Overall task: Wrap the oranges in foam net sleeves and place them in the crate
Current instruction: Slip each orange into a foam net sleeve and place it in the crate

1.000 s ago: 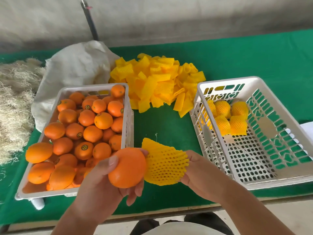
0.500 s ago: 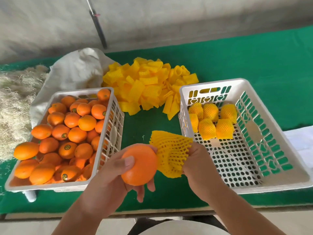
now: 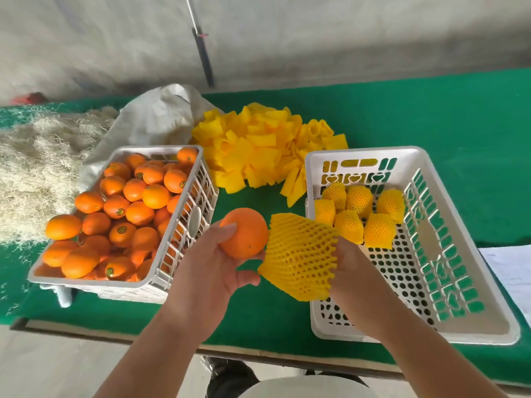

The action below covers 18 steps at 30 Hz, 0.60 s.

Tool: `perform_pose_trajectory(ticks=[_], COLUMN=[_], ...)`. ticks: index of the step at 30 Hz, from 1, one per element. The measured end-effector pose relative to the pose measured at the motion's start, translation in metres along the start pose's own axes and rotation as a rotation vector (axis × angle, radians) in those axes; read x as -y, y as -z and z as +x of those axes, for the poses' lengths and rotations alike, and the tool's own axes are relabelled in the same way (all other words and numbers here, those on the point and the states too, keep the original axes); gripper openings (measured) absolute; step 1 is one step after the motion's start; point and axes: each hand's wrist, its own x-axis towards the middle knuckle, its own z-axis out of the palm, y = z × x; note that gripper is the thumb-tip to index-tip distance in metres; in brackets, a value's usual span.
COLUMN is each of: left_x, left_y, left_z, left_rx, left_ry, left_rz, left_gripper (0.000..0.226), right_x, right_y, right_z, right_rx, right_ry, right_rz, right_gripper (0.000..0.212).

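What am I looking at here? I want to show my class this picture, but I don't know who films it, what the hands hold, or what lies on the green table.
No machine here: a person wears a camera on the head, looking down at their own two bare hands. The left hand holds a bare orange. The right hand holds a yellow foam net sleeve beside it, not yet on the fruit. On the green table stand a left crate full of unwrapped oranges, a right crate holding six wrapped ones, and a pile of spare sleeves behind. A white sack and straw lie at the far left.
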Motion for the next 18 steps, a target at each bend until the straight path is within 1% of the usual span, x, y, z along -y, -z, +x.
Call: perform_pose_trajectory(ticks=[4, 5, 8, 9, 11, 14, 16, 18], left_x=[-0.005, -0.007, -0.008, -0.008, -0.006, -0.006, -0.011, -0.016], left_y=[-0.002, 0.000, 0.005, 0.005, 0.006, 0.006, 0.005, 0.006], left_z=[-0.004, -0.005, -0.008, -0.009, -0.010, -0.011, -0.010, -0.006], left_rx=[-0.013, -0.027, -0.053, -0.061, -0.085, -0.106, -0.107, -0.107], left_ry=[-0.041, -0.050, -0.067, -0.072, -0.072, -0.078, -0.107, -0.130], left_rz=[0.088, 0.137, 0.327, 0.380, 0.452, 0.525, 0.570, 0.604], left_gripper=[0.024, 0.029, 0.060, 0.066, 0.071, 0.081, 0.089, 0.091], right_x=[0.007, 0.007, 0.009, 0.010, 0.011, 0.013, 0.017, 0.022], right_y=[-0.004, -0.004, -0.005, -0.006, -0.008, -0.011, -0.014, -0.017], right_z=[0.000, 0.000, 0.000, 0.000, -0.002, -0.005, -0.005, -0.002], right_rx=[0.043, 0.048, 0.017, 0.001, -0.025, -0.027, -0.022, -0.024], right_ry=[0.068, 0.090, 0.159, 0.183, 0.229, 0.272, 0.302, 0.327], right_rz=[0.022, 0.002, -0.121, -0.152, -0.190, -0.222, -0.222, -0.229], right_gripper=[0.029, 0.031, 0.035, 0.035, 0.034, 0.023, 0.024, 0.028])
